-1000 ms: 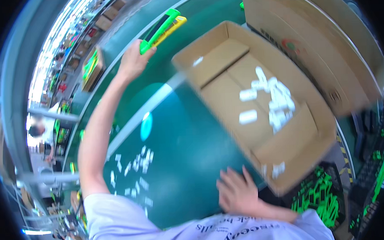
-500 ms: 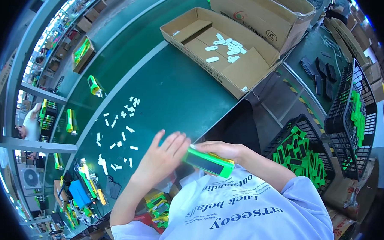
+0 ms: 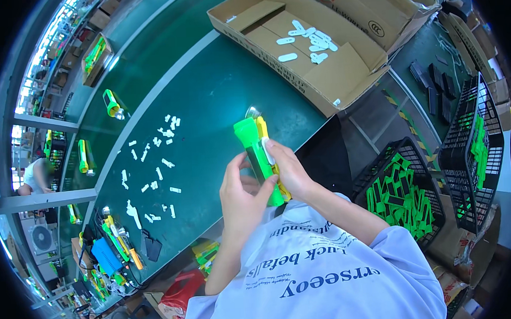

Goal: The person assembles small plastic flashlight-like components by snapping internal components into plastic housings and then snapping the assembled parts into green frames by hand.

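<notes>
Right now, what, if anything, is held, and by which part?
Left grip holds the green casing by its lower half; right grip holds the yellow part by its lower side, beside a white piece.

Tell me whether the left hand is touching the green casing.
Touching. The head view shows it: the left hand's thumb lies across the lower part of the green casing, no gap between them.

smooth plastic torch (image 3: 256, 154), matt cardboard box (image 3: 345, 70)

Green tabletop (image 3: 207, 104) — small white pieces (image 3: 168, 163), cardboard box (image 3: 286, 72)
</notes>
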Demonstrator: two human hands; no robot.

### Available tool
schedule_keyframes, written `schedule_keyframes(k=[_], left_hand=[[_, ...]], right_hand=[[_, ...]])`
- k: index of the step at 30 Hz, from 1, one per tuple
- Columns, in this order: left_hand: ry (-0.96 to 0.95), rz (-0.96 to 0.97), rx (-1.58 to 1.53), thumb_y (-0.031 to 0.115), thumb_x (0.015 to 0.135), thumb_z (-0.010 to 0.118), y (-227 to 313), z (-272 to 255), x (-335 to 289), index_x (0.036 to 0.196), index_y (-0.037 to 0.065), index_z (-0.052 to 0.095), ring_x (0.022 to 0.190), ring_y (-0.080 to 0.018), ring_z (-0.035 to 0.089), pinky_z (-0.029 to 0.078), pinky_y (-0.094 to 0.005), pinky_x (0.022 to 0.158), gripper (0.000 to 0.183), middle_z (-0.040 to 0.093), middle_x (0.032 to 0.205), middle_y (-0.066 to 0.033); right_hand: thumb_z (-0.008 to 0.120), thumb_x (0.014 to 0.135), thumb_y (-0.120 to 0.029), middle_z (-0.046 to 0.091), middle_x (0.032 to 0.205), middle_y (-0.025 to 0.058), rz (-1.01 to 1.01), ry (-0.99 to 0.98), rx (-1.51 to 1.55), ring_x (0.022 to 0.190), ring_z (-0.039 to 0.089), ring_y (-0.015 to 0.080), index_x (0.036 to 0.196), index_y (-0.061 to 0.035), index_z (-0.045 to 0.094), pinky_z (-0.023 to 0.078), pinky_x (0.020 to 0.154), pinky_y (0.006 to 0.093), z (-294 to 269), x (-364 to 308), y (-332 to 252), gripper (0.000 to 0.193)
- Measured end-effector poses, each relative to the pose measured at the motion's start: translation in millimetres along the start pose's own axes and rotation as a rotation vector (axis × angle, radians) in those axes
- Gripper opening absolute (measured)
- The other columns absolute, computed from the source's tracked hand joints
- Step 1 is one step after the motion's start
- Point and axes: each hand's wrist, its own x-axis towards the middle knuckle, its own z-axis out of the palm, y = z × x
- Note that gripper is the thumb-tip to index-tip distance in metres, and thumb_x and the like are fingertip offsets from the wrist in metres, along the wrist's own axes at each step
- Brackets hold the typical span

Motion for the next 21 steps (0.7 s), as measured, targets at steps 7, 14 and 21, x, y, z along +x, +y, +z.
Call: schedule_keyframes(k=[7,14,21], left_hand=[[-0.001,-0.202,-0.61,-0.001,0.083,0.071,-13,-10,9,0.134,-0.005,0.043,0.092,-0.0132,0.062,0.054,-0.0258,0.079,0.059,0.059,0.115,-0.014],[-0.047,-0.113,-0.383,0.001,0.08,0.075,-6,-9,9,0.131,-0.005,0.049,0.086,-0.0118,0.06,0.052,-0.0249,0.071,0.058,0.062,0.114,-0.0134],[-0.066,-0.056,-0.342,0.002,0.076,0.078,-1,-4,8,0.131,-0.004,0.051,0.085,-0.014,0.061,0.052,-0.0265,0.069,0.061,0.062,0.115,-0.014]], right_hand=[[0.034,0.106,-0.042,0.063,0.095,0.0075,0.059,0.03,0.125,0.084,0.061,0.0126,0.122,-0.0029,0.057,0.052,0.076,0.0293,0,3,-8,0.048],[0.035,0.105,-0.043,0.063,0.102,0.0081,0.059,0.041,0.337,0.086,0.062,0.014,0.123,-0.0048,0.054,0.053,0.078,0.0307,7,0,-10,0.046],[0.038,0.105,-0.039,0.06,0.097,0.0048,-0.109,0.065,0.26,0.084,0.059,0.0105,0.115,-0.0067,0.053,0.05,0.074,0.0286,1,6,1,0.037]])
